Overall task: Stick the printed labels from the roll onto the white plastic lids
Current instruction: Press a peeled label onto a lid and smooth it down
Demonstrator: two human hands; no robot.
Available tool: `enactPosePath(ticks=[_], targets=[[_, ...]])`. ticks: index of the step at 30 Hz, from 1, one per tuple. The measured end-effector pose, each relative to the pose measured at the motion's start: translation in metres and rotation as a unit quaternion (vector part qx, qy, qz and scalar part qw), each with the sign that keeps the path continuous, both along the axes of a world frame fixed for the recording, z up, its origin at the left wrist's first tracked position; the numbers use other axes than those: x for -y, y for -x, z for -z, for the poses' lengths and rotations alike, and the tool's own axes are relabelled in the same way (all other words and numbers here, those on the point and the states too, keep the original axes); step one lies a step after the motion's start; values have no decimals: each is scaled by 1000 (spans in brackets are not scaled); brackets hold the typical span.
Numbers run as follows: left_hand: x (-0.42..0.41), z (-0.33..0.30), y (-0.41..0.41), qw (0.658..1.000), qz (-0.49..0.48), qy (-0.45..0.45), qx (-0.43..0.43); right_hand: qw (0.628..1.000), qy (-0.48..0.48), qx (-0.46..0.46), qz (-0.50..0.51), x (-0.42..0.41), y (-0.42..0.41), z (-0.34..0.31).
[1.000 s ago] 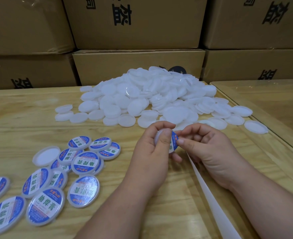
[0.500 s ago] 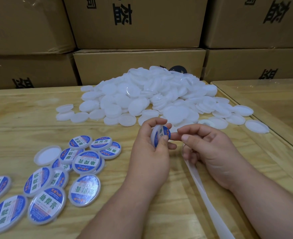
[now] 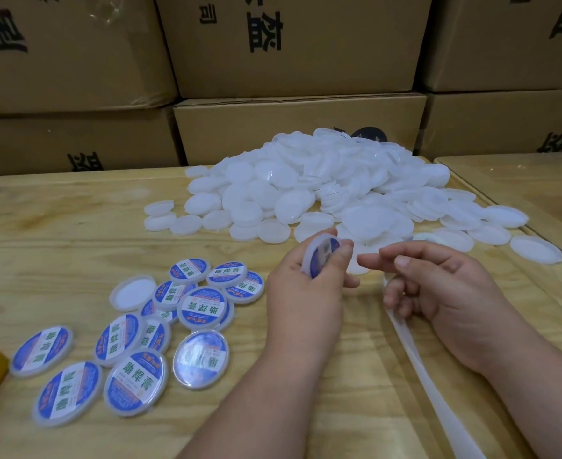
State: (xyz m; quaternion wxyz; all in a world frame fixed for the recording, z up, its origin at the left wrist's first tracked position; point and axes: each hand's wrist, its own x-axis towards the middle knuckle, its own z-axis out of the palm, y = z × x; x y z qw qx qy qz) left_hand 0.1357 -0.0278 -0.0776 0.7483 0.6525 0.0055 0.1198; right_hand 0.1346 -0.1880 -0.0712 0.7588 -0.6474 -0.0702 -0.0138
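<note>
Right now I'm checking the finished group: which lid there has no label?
The bare lid at the group's far-left edge: plain white with its rim up, while the others show blue labels.

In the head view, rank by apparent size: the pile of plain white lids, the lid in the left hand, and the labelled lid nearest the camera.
1. Pile of plain white lids.
2. Nearest labelled lid; closeness enlarges it.
3. Lid in the left hand, seen edge-on and partly covered by fingers.

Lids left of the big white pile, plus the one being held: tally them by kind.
Labelled lids on the table: 13 (some overlap, so this is approximate)
Blank lid: 1
Held lid, labelled, in the left hand: 1
Total: 15
</note>
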Motion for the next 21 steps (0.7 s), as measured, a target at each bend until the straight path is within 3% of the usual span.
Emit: enactPosePath(ticks=[2,9,17,21], targets=[[-2,-1,-1,1000,5,22,-21,1000,-5,-2,2,0,0,0],[-7,-1,-7,969,-42,239,-40,1000,-12,5,5,1,-2,3],[-12,-1,-10,976,-72,200,-54,1000,-21,6,3,2,-4,6],[-13,-8,-8,966,-51,245,-61,1000,-27,3,1,2,-5,6]])
